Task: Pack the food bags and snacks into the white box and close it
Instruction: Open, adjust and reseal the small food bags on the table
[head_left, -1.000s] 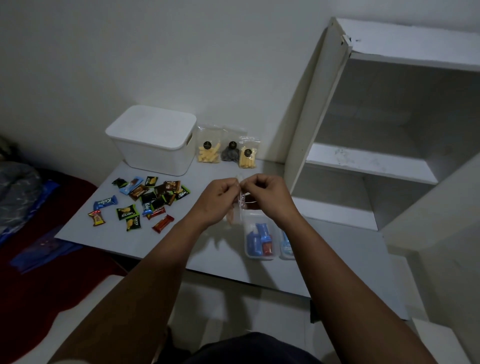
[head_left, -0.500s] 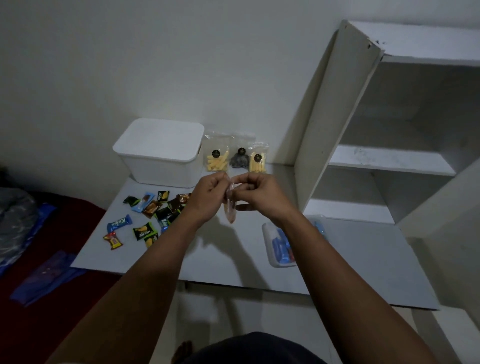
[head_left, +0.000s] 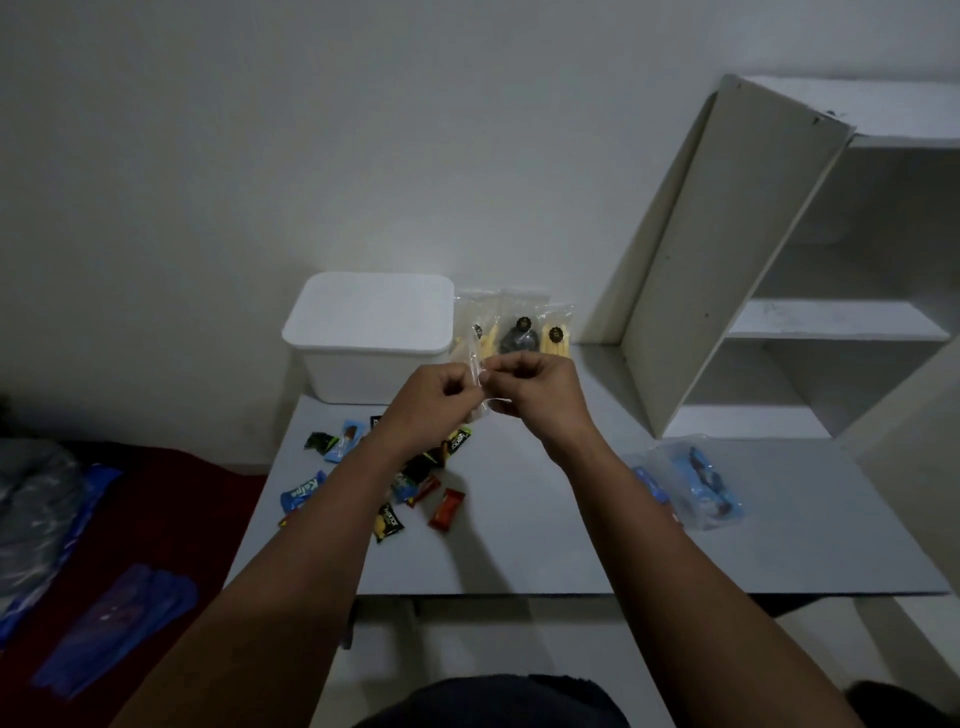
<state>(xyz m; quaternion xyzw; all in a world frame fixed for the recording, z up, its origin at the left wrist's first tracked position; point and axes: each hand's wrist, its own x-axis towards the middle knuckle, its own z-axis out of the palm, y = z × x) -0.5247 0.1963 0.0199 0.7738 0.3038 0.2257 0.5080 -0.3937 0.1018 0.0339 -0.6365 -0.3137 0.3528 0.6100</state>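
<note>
My left hand (head_left: 435, 396) and my right hand (head_left: 535, 387) meet above the grey table (head_left: 545, 545), both pinching the top of a small clear plastic bag (head_left: 483, 402) that hangs between them. The white box (head_left: 370, 335) stands at the table's back with its lid on. Three clear food bags (head_left: 524, 327) lean on the wall right of the box, holding yellow and dark pieces. Several wrapped snacks (head_left: 410, 480) lie scattered on the table's left half, partly under my left forearm. A clear bag with blue packets (head_left: 696, 480) lies on the right.
A white open shelf unit (head_left: 810, 291) rises at the table's right rear. Left of the table lies a dark red cloth (head_left: 130, 519) with blue plastic bags (head_left: 114, 626) on it. The wall runs close behind the box.
Both hands have lifted the small clear bag higher and farther back, toward the food bags. The view has tilted, so the table now sits lower in the frame.
</note>
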